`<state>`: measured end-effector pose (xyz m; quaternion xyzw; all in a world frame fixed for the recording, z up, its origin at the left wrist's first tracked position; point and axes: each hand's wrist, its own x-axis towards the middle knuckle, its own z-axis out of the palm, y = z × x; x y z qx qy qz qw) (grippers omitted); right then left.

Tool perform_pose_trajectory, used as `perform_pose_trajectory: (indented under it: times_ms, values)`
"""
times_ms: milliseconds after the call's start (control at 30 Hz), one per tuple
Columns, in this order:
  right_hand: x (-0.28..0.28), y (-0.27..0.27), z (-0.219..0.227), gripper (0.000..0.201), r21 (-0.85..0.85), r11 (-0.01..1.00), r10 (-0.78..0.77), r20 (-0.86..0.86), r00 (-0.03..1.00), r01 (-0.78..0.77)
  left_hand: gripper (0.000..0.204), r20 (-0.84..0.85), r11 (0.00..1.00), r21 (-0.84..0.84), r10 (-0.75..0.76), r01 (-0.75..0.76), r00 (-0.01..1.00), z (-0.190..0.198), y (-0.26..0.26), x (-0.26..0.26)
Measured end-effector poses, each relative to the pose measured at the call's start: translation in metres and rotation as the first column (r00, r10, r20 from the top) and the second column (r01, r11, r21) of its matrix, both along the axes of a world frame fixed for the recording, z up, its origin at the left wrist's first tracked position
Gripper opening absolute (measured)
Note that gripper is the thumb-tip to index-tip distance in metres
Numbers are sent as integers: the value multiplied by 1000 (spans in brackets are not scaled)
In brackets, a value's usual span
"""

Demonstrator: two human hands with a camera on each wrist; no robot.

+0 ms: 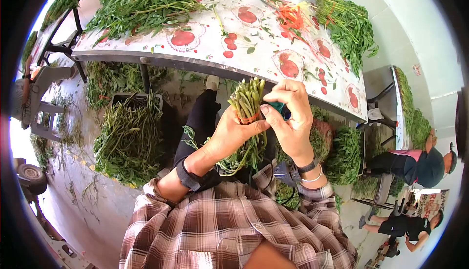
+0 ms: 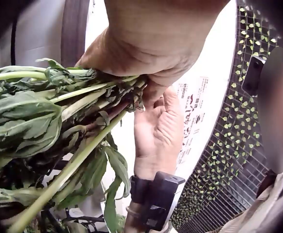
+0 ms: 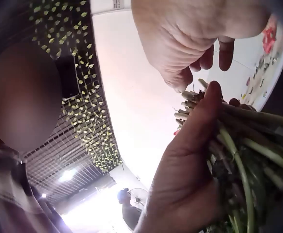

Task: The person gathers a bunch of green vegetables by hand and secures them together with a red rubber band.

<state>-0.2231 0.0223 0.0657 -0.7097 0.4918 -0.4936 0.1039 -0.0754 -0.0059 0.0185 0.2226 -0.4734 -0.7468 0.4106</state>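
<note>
My left hand (image 1: pixel 233 134) grips a bundle of leafy green stems (image 1: pixel 248 98) in front of my chest, its cut ends pointing up towards the table. A red tie (image 1: pixel 250 118) circles the stems just above my left thumb. My right hand (image 1: pixel 294 117) is at the bundle's right side, fingers bent, thumb tip close to the tie and the cut ends; I cannot tell whether it pinches the tie. In the left wrist view, leaves (image 2: pixel 25 121) hang out below my left hand (image 2: pixel 156 39). The right wrist view has my right hand (image 3: pixel 195 39) over the cut ends.
Ahead stands a table (image 1: pixel 215 59) with a fruit-patterned cover, bearing a leafy pile (image 1: pixel 141 10), red ties (image 1: pixel 291 20) and more greens (image 1: pixel 347 24). A crate heaped with greens (image 1: pixel 129 142) stands on the floor at left. Two people (image 1: pixel 415 164) are at the far right.
</note>
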Motion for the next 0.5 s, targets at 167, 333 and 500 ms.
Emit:
perform_pose_trajectory:
  times_ms: [167, 333, 500]
  values:
    - [12, 1, 0, 19, 37, 999, -8, -42, 999, 10, 28, 34, 1000, -5, -21, 21, 999, -8, -1, -2]
    - [14, -1, -7, 18, -41, 997, -69, -99, 993, 65, 34, 277, 956, -288, 129, -45, 952, -5, 1, 1]
    - [16, -2, -7, 26, -182, 982, -99, -247, 964, 54, 41, 320, 901, -426, 239, -86, 917, -9, 0, 0]
